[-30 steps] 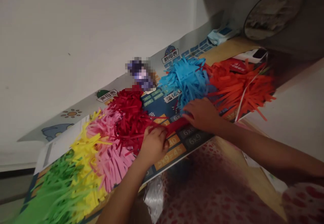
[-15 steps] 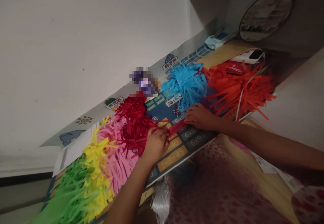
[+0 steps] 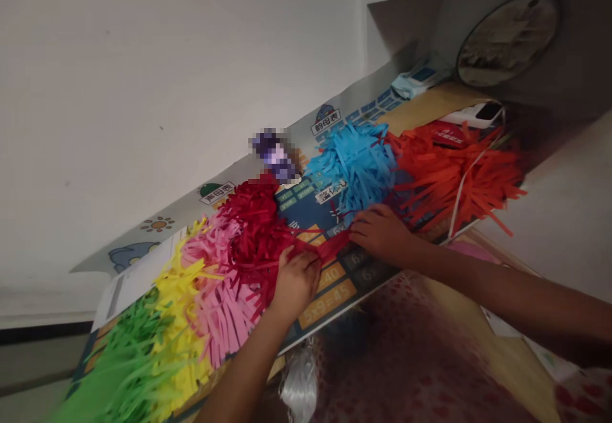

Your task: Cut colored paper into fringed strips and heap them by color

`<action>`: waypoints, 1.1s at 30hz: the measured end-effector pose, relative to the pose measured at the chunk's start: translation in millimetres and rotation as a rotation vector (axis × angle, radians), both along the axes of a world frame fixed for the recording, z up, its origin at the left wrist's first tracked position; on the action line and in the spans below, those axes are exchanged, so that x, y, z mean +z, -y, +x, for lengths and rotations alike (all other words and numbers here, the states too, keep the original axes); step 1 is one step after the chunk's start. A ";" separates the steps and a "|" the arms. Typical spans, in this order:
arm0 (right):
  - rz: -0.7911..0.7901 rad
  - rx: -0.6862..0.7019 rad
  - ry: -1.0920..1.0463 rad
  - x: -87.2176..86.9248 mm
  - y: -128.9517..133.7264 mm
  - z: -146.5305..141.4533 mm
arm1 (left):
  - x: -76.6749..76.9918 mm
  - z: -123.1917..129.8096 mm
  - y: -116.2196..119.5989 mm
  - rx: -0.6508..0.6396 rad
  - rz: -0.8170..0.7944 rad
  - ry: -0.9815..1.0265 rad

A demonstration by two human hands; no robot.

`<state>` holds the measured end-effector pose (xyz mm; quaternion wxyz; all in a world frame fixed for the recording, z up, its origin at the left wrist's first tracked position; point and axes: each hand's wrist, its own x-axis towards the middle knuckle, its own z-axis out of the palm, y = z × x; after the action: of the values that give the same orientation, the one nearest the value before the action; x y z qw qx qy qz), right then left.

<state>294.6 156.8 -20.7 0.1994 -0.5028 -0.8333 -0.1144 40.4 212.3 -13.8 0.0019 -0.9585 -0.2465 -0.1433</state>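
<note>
A bundle of dark red paper strips [image 3: 336, 245] stretches between my two hands over the printed mat. My left hand [image 3: 299, 276] is closed on its left end, beside the dark red shredded pile [image 3: 255, 232]. The right end is in my right hand [image 3: 380, 232], its fingers wrapped round the strips just below the blue shredded pile [image 3: 361, 162]. An orange-red pile [image 3: 459, 174] lies right of the blue one. Pink strips [image 3: 227, 315], yellow strips [image 3: 179, 327] and green strips [image 3: 129, 353] lie to the left.
The printed mat [image 3: 329, 302] covers the slanting table top. A round mirror [image 3: 509, 39] leans under the shelf at the back right, near a brown envelope [image 3: 425, 106] and a red packet [image 3: 447, 134]. Clear shiny strands [image 3: 300, 381] hang at the front edge.
The view has shifted slightly. Both hands keep their hold on the red strips, and the bundle between them looks a little looser and wider.
</note>
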 end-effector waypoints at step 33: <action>-0.529 -0.145 -0.339 -16.7 -39.1 -2.4 | 1.5 -3.7 -11.8 0.382 -0.343 0.057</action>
<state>292.2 195.9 -37.4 0.1893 -0.6073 -0.7509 0.1776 36.6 224.1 -12.3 -0.1404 -0.8764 -0.4438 -0.1234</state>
